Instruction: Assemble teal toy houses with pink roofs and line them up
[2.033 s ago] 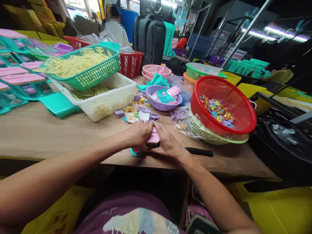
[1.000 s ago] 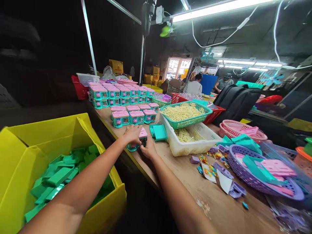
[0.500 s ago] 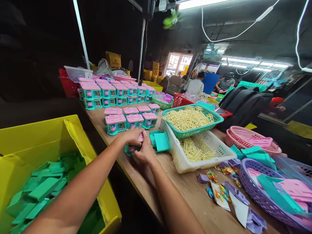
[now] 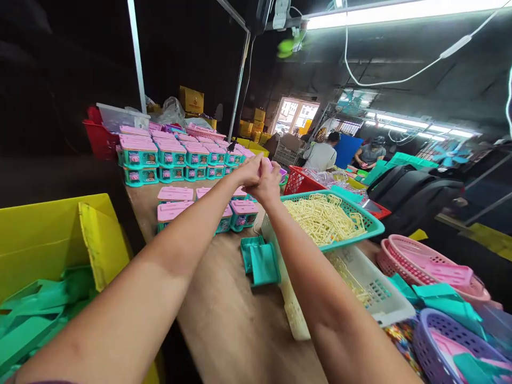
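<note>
Left hand (image 4: 249,170) and right hand (image 4: 269,187) moved forward, grip clamped on one pink-topped box (image 4: 265,166).

Can't read a single word, number or brand name. Can make out a small dark mark on the front of the yellow carton (image 4: 191,100) at the back, too small to read. Can also see little coloured patches on the fronts of the stacked boxes (image 4: 138,158) on the bench (image 4: 224,298), too tiny to make out.
</note>
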Motion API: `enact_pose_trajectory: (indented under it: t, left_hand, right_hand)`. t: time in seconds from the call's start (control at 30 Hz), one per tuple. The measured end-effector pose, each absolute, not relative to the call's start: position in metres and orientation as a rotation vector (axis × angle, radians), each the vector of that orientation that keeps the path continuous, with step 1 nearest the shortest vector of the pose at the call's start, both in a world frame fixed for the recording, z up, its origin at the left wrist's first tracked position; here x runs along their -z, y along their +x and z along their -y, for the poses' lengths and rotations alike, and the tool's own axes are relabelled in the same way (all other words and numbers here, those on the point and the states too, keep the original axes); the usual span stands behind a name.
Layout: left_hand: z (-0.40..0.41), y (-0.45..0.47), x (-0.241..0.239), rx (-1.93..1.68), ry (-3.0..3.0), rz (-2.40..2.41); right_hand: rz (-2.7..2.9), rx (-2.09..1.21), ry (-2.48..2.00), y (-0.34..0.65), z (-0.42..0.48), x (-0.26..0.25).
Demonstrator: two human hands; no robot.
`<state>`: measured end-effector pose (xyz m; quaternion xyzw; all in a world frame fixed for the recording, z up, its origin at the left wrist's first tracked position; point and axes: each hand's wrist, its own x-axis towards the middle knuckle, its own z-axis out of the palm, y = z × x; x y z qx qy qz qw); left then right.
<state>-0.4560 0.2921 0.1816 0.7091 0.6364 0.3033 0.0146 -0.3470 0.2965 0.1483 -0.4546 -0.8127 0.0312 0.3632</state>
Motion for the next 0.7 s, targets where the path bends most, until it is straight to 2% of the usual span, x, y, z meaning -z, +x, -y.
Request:
enact_pose_trajectory:
  t: [0.17, 0.37, 0.43, 0.57, 0.7]
  left_hand:
    - [-0.338, -0.485, -0.143, -0.86, 2.099, -1.935]
    - [-0.331, -0.508, -0.097, -0.846, 1.909, -2.087]
    - [-0.32, -0.507, -0.088, -0.695, 1.989, -2.091]
    - [-0.303, -0.493, -0.07, -0.169, 2.149, -2.074]
    - [-0.303, -0.489, -0.053, -0.11, 2.02, -2.197]
  right_hand:
    - [2.252, -0.01, -1.207, -0.366, -0.349, -0.126]
    - [2.297, -0.118, -1.339, -0.388, -0.38, -0.113]
    - [2.234, -0.175, -1.479, -0.383, -0.393, -0.113]
    - [2.109, -0.203, -1.842, -0.368, -0.415, -0.108]
    - [2.111, -0.198, -1.974, -0.371, -0.425, -0.096]
